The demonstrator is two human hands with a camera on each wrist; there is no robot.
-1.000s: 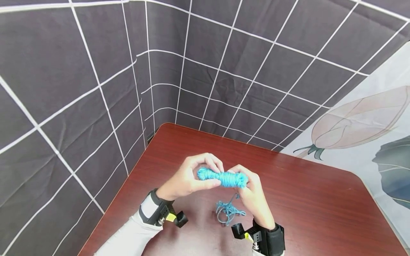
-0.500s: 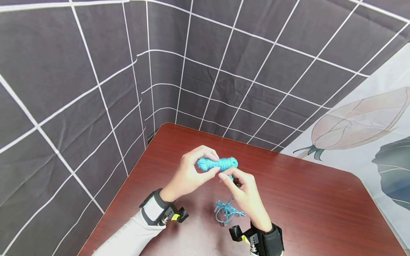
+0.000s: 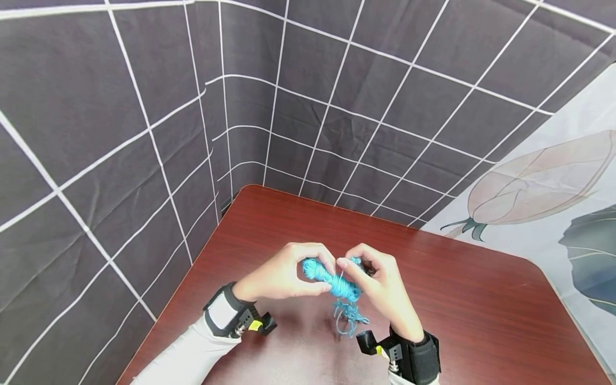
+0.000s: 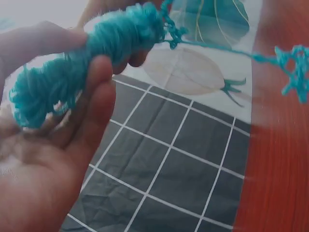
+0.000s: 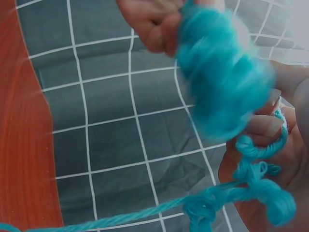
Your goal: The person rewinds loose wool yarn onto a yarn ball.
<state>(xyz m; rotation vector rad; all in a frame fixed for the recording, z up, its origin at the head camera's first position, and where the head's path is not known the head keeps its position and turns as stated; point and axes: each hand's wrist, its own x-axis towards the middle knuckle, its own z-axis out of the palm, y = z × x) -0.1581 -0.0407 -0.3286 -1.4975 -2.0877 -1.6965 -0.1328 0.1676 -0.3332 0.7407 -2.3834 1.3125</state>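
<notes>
A small wound skein of bright blue yarn [image 3: 344, 289] is raised over the table, tilted down to the right. My left hand [image 3: 286, 274] grips it around its narrow waist, thumb on the near side. At the skein's right part, my right hand [image 3: 386, 283] pinches a strand of the yarn between thumb and forefinger. A knotted length of yarn [image 5: 258, 181] hangs at the right hand's curled fingers in the right wrist view. Below, a loose tangle of the same yarn [image 3: 351, 316] lies on the table, joined by a strand seen in the left wrist view.
The reddish-brown wooden table [image 3: 462, 310] spreads beneath both hands. Dark grey cloth with white grid lines [image 3: 337, 107] hangs behind and at the left. A pale cloth with a plant print [image 3: 534, 198] hangs at the right.
The skein rose and swung away, then came back nearer and tilted down to the right. My right hand let go of the skein's end and now pinches a strand.
</notes>
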